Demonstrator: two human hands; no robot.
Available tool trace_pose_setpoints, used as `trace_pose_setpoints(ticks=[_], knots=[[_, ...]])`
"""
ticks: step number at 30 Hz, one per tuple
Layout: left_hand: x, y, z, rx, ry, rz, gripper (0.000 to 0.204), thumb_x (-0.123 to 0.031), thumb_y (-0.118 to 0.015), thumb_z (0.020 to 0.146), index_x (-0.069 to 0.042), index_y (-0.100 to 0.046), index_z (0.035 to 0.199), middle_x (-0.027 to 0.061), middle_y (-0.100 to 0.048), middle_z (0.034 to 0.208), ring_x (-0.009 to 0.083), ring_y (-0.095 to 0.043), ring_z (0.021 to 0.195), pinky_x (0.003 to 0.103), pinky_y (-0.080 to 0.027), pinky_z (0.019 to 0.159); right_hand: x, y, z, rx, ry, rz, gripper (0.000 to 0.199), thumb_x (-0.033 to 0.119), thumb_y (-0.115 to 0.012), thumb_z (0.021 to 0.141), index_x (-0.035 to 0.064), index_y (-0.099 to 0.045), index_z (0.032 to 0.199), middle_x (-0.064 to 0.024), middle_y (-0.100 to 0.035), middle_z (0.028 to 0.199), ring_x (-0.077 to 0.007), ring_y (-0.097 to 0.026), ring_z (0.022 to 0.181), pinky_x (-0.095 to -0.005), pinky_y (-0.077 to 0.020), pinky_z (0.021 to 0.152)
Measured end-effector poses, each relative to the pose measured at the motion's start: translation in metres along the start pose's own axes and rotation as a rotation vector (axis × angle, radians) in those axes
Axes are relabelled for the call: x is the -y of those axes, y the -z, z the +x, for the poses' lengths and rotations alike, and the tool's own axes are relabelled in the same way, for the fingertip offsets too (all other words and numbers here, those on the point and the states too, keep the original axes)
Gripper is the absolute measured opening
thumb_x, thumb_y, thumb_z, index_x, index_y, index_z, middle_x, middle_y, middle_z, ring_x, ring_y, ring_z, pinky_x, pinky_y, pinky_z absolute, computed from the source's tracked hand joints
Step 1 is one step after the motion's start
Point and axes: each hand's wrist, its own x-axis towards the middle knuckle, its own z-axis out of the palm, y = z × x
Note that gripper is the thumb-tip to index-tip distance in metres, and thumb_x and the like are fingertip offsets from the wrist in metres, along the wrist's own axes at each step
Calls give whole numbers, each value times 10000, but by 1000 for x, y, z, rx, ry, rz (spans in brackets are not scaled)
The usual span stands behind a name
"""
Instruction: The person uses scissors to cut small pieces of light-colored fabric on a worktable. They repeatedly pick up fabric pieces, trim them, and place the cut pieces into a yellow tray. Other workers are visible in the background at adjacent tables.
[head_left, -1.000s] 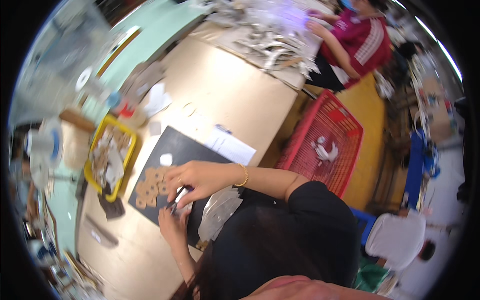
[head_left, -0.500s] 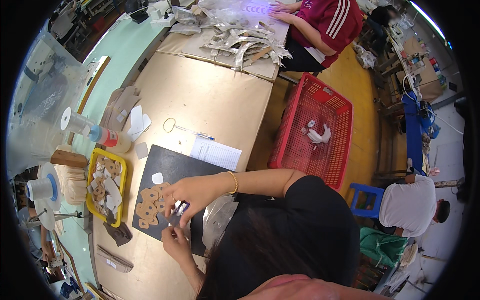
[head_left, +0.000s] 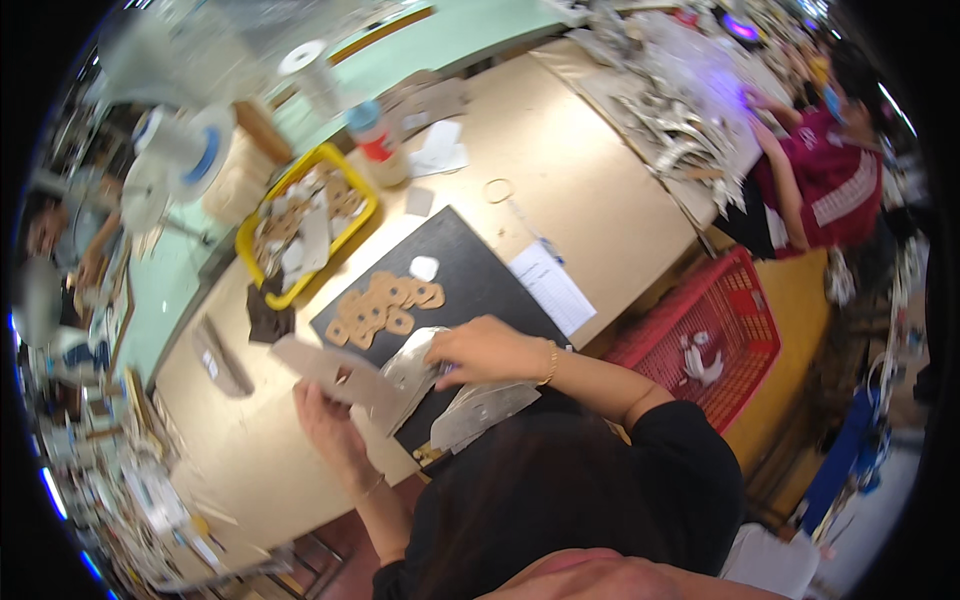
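Hands gripping: left hand flat cardboard strip, right hand crinkled silvery sheet.

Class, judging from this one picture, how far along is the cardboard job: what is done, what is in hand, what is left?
Done: small cut cardboard pieces lie grouped on the black mat. In hand: the left hand holds a cardboard strip, and the right hand rests on a silvery sheet. Left, probably: more pieces fill the yellow tray.

Both hands hold silvery pieces over black mat.
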Motion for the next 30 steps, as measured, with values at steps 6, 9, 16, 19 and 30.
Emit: trace_pose_setpoints(ticks=[6, 9, 16, 19, 30], knots=[[9, -36, -7, 143, 357, -312, 313, -295, -482, 1021, -34, -546, 1182, 162, -675, 1091, 204, -677, 961, 327, -558, 814, 10, 36, -1, -423, -181, 313, 367, 217, -780, 816, 26, -628, 1091, -92, -658, 961, -173, -642, 812, -296, -519, 749], [10, -50, -9, 195, 398, -301, 381, -155, -614, 957, -1, -516, 1292, 173, -694, 1075, 219, -685, 948, 338, -568, 842, 16, 42, 0, -460, -132, 394, 330, 129, -756, 836, 17, -625, 1118, -85, -633, 935, -161, -627, 828, -277, -499, 751], [-2, -47, -12, 234, 372, -210, 257, -110, -616, 964, 26, -577, 1178, 106, -704, 1004, 119, -675, 858, 242, -549, 753, 22, 46, 6, -393, 48, 319, 294, 99, -789, 783, 56, -708, 1062, -56, -593, 910, -143, -536, 694, -254, -454, 613], [-3, -46, -13, 221, 309, -176, 217, -126, -606, 977, 15, -577, 1139, 83, -697, 958, 90, -649, 817, 217, -521, 717, 25, 46, 9, -365, 68, 287, 327, 116, -809, 759, 58, -709, 1065, -57, -591, 905, -147, -544, 689, -257, -458, 602], [-1, -57, -20, 116, 249, -201, 150, -151, -630, 966, -59, -575, 1072, -45, -638, 795, -21, -508, 639, 141, -356, 537, 31, 34, 10, -378, 68, 234, 344, 97, -830, 727, 47, -711, 1046, -48, -580, 888, -134, -543, 684, -256, -443, 580]])
